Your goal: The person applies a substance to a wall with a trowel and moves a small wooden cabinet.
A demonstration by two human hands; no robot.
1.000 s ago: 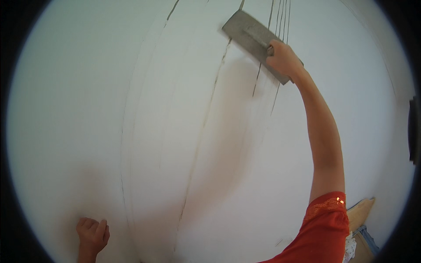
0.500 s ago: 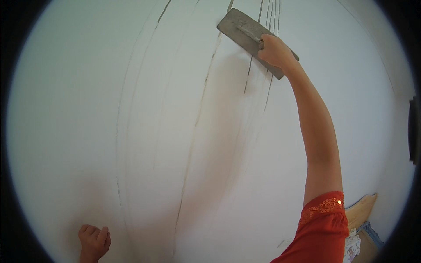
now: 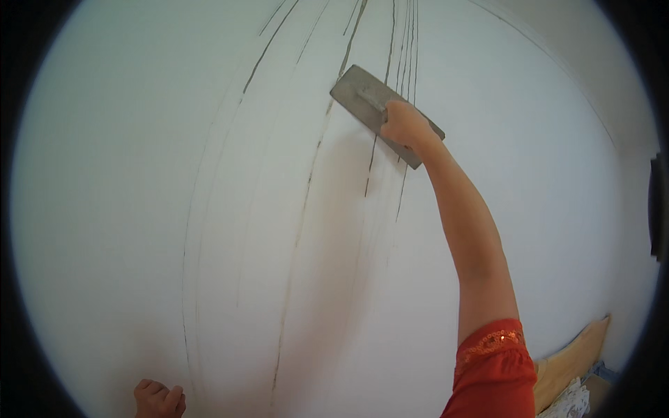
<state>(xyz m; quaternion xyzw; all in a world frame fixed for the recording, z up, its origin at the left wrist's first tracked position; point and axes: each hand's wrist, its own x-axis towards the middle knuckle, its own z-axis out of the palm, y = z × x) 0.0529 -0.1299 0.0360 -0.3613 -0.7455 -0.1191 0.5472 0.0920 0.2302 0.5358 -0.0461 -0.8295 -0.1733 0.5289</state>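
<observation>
My right hand (image 3: 408,125) is closed round the handle of a flat, grey rectangular plastering trowel (image 3: 347,89). The blade is held slantwise at the white wall (image 3: 139,174), its left end higher than its right. It lies across several dark, thin vertical streaks (image 3: 351,38) on the wall; whether its whole face touches cannot be seen. Down at the lower left, my left hand (image 3: 160,400) is curled with the thumb at its right side, and nothing shows in it. The lower part of that hand is cut off by the picture's edge.
A wall corner and ceiling edge (image 3: 550,59) run along the upper right. A dark object (image 3: 656,207) is on the right side wall. At the lower right stands a tan board (image 3: 568,355), with a pale patterned cloth (image 3: 570,400) beside it.
The view has tilted up, so the trowel and streaks sit lower and further left in the picture. Against the streaks, the trowel has hardly moved. Less of my left hand shows.
</observation>
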